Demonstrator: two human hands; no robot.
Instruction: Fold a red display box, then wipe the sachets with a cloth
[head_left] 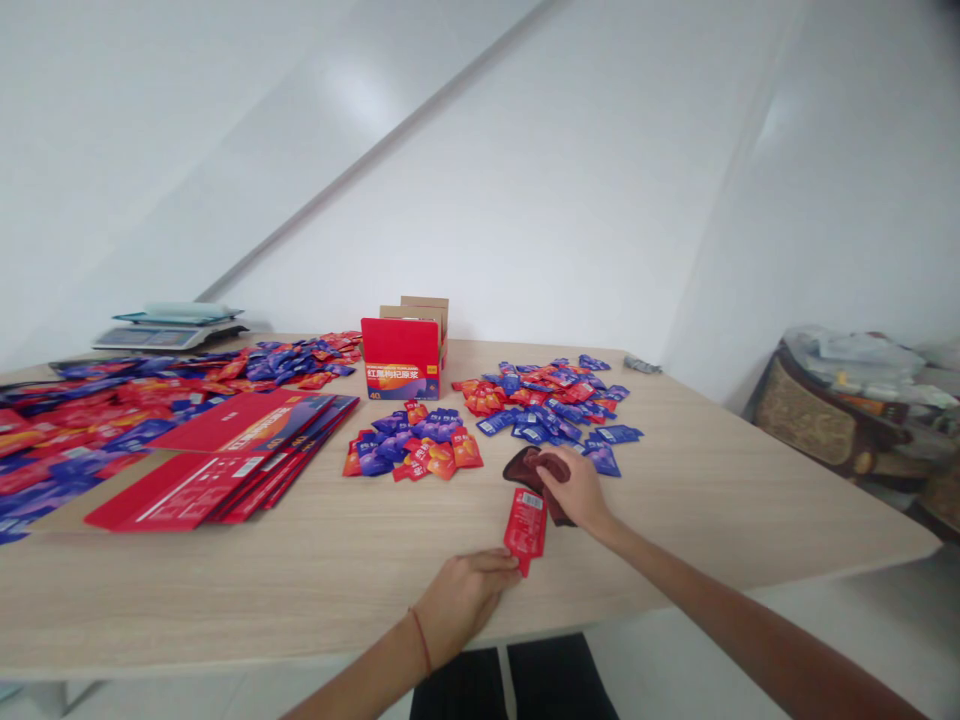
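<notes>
A red sachet (526, 523) lies flat on the table, barcode side up, its narrow spout end towards me. At that end, my left hand (463, 600) has its fingers closed on the sachet's edge. A dark brown cloth (523, 466) is bunched up just beyond and to the right of the sachet. My right hand (576, 488) is closed on the cloth, thumb and fingers pinching its folds. Beyond the hands are a small pile of red and purple sachets (416, 440) and a looser pile of red and blue sachets (551, 400).
An open red carton (401, 350) stands upright at the back. Flattened red cartons (217, 455) are stacked at left, beside a large spread of sachets (150, 405). A weighing scale (166, 333) sits at the far left. A patterned chair (817, 410) with plastic bags stands right of the table.
</notes>
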